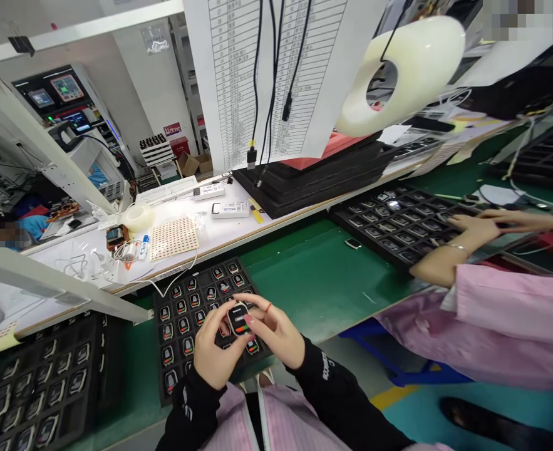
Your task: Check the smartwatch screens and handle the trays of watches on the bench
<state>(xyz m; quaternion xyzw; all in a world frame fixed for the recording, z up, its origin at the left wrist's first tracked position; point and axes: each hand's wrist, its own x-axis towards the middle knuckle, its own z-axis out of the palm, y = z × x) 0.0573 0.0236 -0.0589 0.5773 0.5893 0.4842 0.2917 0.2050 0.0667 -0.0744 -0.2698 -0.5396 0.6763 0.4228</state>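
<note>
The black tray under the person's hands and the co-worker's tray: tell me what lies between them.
In the head view, green tabletop stretches between them, and a small dark-faced device lies on it, nearer the co-worker's tray.

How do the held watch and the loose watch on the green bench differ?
Support: the held watch is between the left hand and right hand, above a tray; the loose watch lies on the green bench, untouched.
Face: the held watch shows orange and green marks; the loose watch looks plain dark.
Shared: both have rounded corners and pale edges.
</note>
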